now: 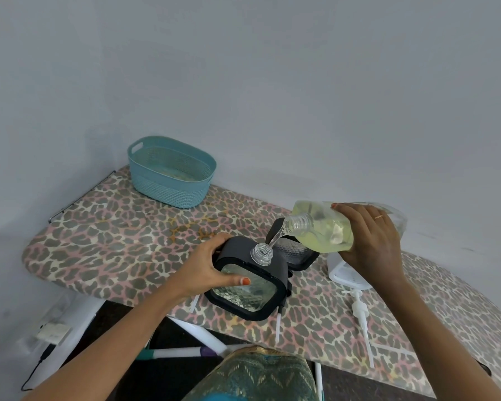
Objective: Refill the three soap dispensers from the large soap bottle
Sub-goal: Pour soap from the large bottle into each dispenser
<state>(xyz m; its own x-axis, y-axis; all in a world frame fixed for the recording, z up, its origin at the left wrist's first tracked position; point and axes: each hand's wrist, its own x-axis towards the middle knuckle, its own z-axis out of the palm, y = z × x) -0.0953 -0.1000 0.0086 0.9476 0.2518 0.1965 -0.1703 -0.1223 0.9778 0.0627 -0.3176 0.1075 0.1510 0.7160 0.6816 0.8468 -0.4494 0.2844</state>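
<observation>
Step in hand, as I judge it: filling one dispenser by pouring.

Right hand [370, 235]: fingers curled over the body of the large soap bottle [324, 227], gripping it from above and from the base end. The bottle's long axis lies nearly level and runs from this hand out to its left. The threaded mouth [297, 221] is uncapped and points left and slightly down. Yellowish soap is pooled in the lower side.

Left hand [211, 267]: wrapped round the left edge of the black-framed dispenser [252, 285], thumb on the patterned glass front. It holds the dispenser tilted on the ironing board [113, 235].

Key relation: the dispenser's open neck [262, 253] sits just below and left of the bottle mouth, apart from it. A thin clear stream [275, 240] bridges the gap into the neck. The neck points up towards the mouth; the dispenser's long axis runs from the neck down towards the person. The left hand is the nearer one to the neck.

Fill level: hard to read through the glass.

Behind the stream, under the bottle, stands a second black dispenser [294, 251]. A white dispenser [344, 273] stands beneath the right wrist, with a white pump [359, 308] lying just in front of it.
</observation>
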